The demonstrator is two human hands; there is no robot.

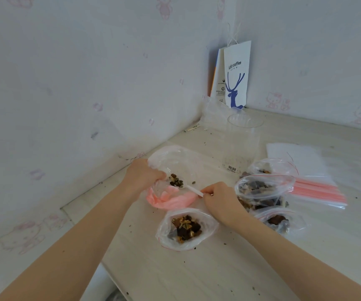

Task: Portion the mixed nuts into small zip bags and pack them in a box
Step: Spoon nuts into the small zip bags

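Currently: left hand (144, 173) grips the rim of the big plastic bag (175, 157). Right hand (219, 199) pinches the spoon (193, 190) handle, its bowl loaded with nuts (176, 181) at the bag mouth. Filled zip bag (185, 229) lies near the right wrist on the table (197, 274).

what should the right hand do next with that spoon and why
Probably lift the spoon out of the big bag and tip it into the open small zip bag just in front. The right hand pinches its handle, its bowl is loaded with nuts, and the left hand grips the big bag's mouth.
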